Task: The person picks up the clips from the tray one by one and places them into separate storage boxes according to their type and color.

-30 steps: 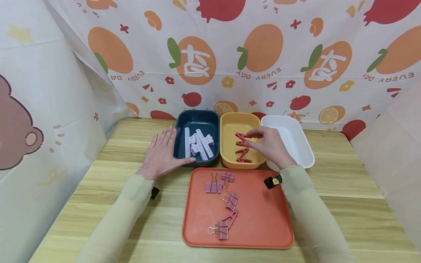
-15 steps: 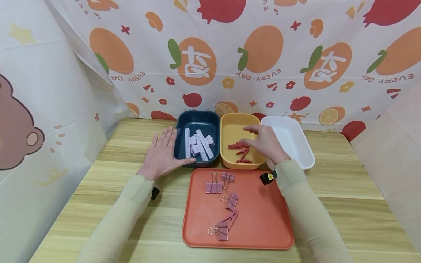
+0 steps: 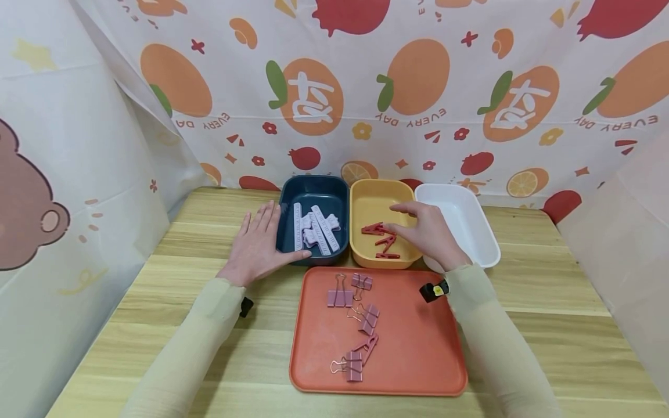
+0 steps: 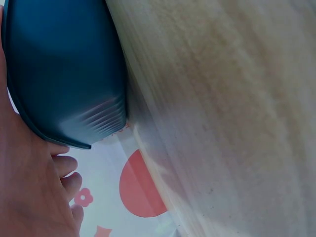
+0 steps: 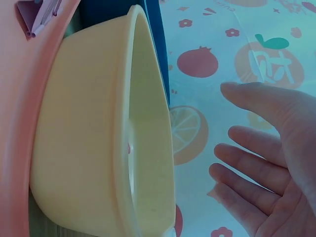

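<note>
My left hand [image 3: 256,244] lies with spread, straight fingers along the left rim of the dark blue bin [image 3: 313,184], its thumb over the front edge. Inside that bin are several pale lilac clips [image 3: 320,230] with ruler-like bars. Over the yellow bin [image 3: 383,187] hovers my right hand [image 3: 431,232], thumb and fingers apart with nothing between them, as the right wrist view also shows. Several red clothespins [image 3: 385,244] lie in the yellow bin below it. On the orange tray [image 3: 418,348] in front are several mauve binder clips [image 3: 341,298] and one red clothespin [image 3: 370,347].
A white bin [image 3: 473,226] stands right of the yellow one, the three bins side by side behind the tray. All rest on a wooden table [image 3: 564,325]. A fruit-printed cloth [image 3: 360,87] hangs close behind the bins.
My right hand has let go of a red clothespin, which dropped among the others in the yellow bin. Its fingers have parted, and it has drawn slightly back. The left hand has stayed still.
</note>
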A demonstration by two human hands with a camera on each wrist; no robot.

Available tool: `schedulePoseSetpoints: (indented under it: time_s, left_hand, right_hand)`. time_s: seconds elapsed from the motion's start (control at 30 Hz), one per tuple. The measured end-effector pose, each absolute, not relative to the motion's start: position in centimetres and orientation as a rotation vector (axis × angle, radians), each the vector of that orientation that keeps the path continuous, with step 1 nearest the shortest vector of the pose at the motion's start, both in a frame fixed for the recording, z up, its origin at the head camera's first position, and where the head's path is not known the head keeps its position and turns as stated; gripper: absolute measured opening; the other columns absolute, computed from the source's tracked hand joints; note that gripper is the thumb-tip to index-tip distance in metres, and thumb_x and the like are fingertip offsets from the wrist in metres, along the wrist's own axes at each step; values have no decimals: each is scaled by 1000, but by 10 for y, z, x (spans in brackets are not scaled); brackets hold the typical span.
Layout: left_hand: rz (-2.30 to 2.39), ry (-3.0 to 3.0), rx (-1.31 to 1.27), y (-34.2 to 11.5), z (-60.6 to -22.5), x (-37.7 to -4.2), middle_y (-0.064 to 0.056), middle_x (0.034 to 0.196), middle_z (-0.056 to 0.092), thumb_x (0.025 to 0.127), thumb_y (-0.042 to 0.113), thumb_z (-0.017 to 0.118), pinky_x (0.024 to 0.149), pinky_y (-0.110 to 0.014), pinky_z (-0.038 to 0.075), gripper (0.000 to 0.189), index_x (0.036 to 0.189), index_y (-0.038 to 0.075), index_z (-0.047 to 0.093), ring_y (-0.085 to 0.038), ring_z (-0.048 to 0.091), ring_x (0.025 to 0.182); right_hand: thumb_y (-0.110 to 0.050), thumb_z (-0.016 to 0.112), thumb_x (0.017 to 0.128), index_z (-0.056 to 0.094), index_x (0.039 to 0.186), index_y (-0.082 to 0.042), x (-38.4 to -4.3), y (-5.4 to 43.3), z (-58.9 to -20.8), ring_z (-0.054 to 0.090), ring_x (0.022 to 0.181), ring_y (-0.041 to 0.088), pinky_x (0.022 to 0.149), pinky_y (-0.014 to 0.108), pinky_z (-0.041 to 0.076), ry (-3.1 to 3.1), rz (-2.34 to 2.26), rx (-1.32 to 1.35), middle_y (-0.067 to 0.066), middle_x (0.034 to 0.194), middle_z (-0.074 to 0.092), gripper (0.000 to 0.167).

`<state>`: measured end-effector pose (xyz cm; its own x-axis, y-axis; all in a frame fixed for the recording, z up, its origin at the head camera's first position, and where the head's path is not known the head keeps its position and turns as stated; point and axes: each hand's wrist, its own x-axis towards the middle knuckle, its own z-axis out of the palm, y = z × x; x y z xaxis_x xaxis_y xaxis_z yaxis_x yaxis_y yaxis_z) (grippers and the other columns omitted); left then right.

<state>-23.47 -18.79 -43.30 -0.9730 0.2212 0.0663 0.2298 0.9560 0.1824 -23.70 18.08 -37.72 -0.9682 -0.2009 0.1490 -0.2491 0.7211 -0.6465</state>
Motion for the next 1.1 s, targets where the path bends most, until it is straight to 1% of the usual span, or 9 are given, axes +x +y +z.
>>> schedulePoseSetpoints:
  time_s: [0.17,0.4,0.57,0.7,1.1]
  left_hand:
    - [-303,-3057,-355,-188,-432,-234,-21,168,9,73,94,48,122,-54,-4,135,162,1,11,-38,7,153]
    - [-300,-3058,-358,-187,-433,-234,-20,168,8,73,94,48,122,-54,-3,134,162,1,11,-38,7,153]
    - [-294,-3054,-362,-188,-433,-235,-20,168,8,73,95,47,122,-55,-1,134,162,1,11,-37,6,153]
    - [-293,-3066,-354,-188,-434,-235,-20,168,7,73,95,47,122,-55,-2,135,162,1,10,-37,6,154]
    - [-290,-3059,-358,-188,-434,-236,-19,168,8,72,96,45,122,-56,0,135,163,2,9,-37,6,153]
  right_hand:
    - [-40,82,87,69,132,-11,-230,183,-376,55,126,30,105,52,46,-2816,1078,401,10,134,64,55]
    - [-42,82,87,70,130,-10,-221,185,-370,56,126,31,105,54,46,-2765,1046,457,10,132,66,55]
    - [-36,82,88,71,129,-10,-214,185,-365,58,124,30,104,53,48,-2728,1040,493,10,131,67,50]
    - [-33,82,88,71,129,-11,-208,186,-363,58,124,29,103,51,49,-2720,1035,505,9,131,67,48]
    - [-26,86,86,72,127,-10,-189,189,-360,60,123,28,103,52,49,-2663,1025,666,8,127,68,47]
